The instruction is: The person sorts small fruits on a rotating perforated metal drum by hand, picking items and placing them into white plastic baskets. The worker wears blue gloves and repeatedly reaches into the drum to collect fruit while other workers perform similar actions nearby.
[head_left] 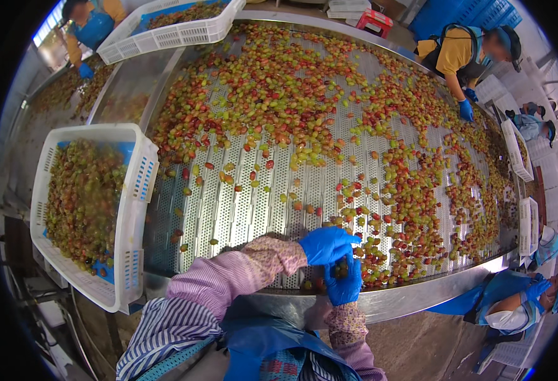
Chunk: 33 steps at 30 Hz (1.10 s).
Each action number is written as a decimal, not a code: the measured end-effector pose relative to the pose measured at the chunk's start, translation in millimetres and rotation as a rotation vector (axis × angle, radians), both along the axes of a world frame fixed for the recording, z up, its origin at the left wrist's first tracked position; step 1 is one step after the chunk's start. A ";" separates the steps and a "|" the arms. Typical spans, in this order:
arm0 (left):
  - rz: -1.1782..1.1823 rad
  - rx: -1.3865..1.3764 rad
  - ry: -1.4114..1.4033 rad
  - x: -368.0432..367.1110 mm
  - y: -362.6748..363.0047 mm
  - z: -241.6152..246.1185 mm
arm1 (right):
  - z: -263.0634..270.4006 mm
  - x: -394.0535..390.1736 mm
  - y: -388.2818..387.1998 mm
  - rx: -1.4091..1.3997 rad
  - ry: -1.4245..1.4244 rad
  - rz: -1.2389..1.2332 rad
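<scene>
Loose red and green grapes (279, 95) lie spread over a wide conveyor of perforated metal slats (241, 214). Both my hands wear blue gloves and meet near the conveyor's near edge. My left hand (329, 245) reaches in from the left, palm down, its fingers pointing right above some grapes. Just below it, my right hand (345, 283) is raised with its fingers curved upward, close to a few dark grapes. Whether either hand holds a grape cannot be made out, as the fingers overlap.
A white plastic crate (133, 200) of grapes stands at the left; another crate (164, 45) is at the upper left. A metal rim (403, 297) borders the conveyor's near side. Co-workers stand around it, one with gloved hands (466, 110) over the far right side. More crates (528, 226) stand right.
</scene>
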<state>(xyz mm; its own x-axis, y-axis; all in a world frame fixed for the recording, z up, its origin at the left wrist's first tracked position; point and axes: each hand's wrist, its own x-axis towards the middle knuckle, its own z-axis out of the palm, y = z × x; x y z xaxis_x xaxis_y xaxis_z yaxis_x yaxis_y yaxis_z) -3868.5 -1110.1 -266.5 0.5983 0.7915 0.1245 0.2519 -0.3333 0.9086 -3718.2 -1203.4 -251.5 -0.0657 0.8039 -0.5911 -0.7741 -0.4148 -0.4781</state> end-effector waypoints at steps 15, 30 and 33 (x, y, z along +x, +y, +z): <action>0.876 0.047 0.595 -193.4 117.8 -68.3 | 29.8 -53.2 -32.2 0.092 0.293 0.275; 0.493 -0.800 -1.166 -273.7 -109.5 93.3 | 65.4 -112.3 -49.3 0.155 0.058 0.193; 0.621 -0.716 -1.143 -277.5 -150.6 101.4 | 78.4 -137.2 -53.3 0.204 -0.116 0.278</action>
